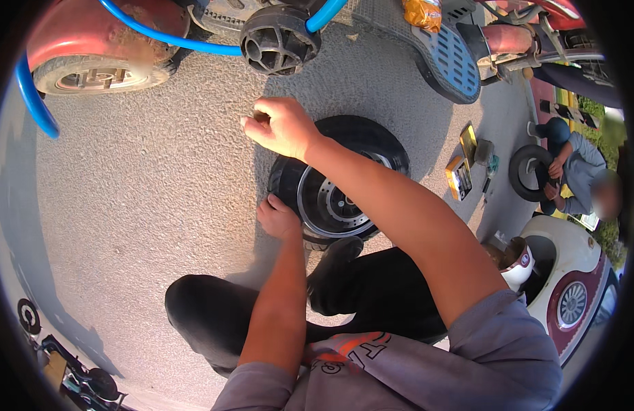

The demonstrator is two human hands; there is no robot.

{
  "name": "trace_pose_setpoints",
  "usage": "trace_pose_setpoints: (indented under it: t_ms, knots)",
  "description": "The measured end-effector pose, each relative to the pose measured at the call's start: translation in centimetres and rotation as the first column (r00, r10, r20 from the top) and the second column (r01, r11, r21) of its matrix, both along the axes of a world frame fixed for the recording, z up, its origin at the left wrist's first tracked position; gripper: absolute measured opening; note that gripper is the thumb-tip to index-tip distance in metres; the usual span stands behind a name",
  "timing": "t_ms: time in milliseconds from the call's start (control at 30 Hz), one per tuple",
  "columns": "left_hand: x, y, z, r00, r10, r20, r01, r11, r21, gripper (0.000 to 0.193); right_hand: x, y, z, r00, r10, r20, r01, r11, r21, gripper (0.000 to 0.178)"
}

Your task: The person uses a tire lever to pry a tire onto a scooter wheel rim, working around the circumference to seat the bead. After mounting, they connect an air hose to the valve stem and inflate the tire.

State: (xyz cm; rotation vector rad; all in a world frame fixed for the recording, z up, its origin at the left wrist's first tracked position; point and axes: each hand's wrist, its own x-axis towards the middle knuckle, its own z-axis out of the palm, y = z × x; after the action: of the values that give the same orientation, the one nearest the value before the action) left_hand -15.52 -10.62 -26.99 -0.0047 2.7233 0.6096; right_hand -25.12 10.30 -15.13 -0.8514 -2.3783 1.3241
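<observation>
A small black-tyred wheel (394, 140) with a silver rim lies on the pavement in front of my knees. My left hand (278, 218) grips the tyre's left edge, thumb toward the tread. Above the wheel's upper left, my right hand (279, 127) is curled into a closed fist, raised off the tyre. Whatever it may hold is hidden inside the fingers. My right forearm crosses over the wheel and covers part of its rim. One dark shoe (334, 267) rests close against the wheel's near side.
A red scooter (111, 34) with a blue hose (193, 45) stands far left. Ahead is a scooter footboard (448, 60). Small boxes (459, 178) and tools lie to the right, near another person (581, 168) handling a tyre (519, 179). A cream-and-maroon scooter (570, 274) stands near right.
</observation>
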Motion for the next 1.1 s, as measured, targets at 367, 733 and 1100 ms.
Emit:
trace_pose_setpoints:
  t_ms: [367, 733, 1100]
  knots:
    - [0.0, -3.3, 0.8, 0.987, -0.158, -0.041, 0.158, 0.869, 0.469, 0.052, 12.1, -8.0, 2.4, 0.733, 0.192, 0.652, -0.013, 0.963, -0.268, 0.041]
    - [3.3, -6.4, 2.9, 0.824, 0.053, 0.565, -0.143, 0.983, 0.115, 0.079, 4.3, -7.5, -5.0, 0.096, 0.574, 0.813, -0.931, 0.341, -0.130, 0.072]
    - [1.3, -3.8, 5.4, 0.779, 0.168, 0.604, -0.129, 0.986, -0.108, 0.074, 5.0, -8.0, -5.5, 0.193, 0.570, 0.799, -0.913, 0.402, -0.067, 0.069]
